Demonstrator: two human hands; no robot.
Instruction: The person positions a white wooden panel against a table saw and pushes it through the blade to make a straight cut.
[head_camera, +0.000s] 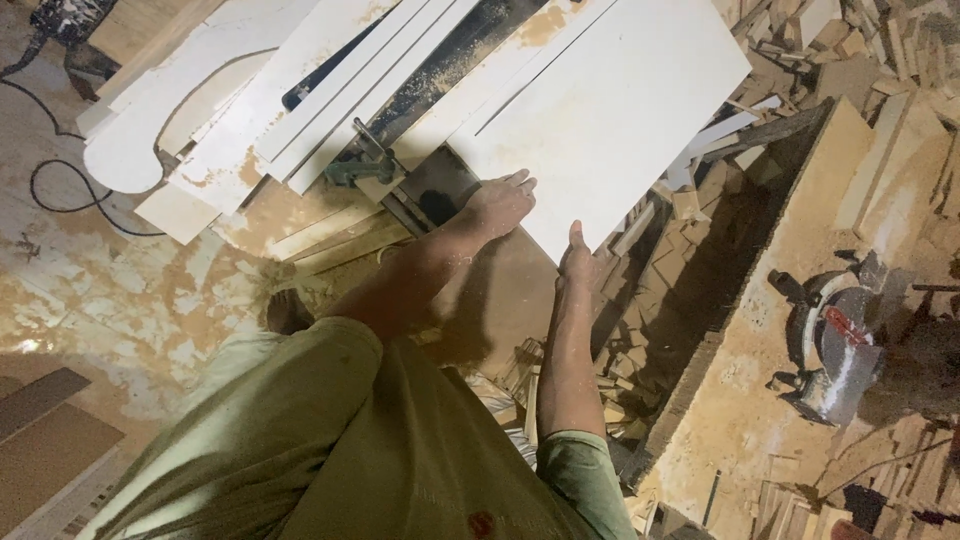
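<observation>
A large white board (610, 100) lies on a saw table (440, 190) covered in sawdust. A thin cut line runs into the board from its far end. My left hand (500, 203) rests on the board's near edge, with the fingers spread over the face. My right hand (578, 258) grips the board's near corner, thumb on top. Both arms reach forward from my green shirt.
Long white strips (350, 80) and a curved white offcut (130, 150) lie left of the table, beside a green clamp (355, 165). A power saw (835, 350) sits on a dusty bench at right. Wood offcuts (890, 40) pile up around it. A black cable (60, 190) crosses the floor.
</observation>
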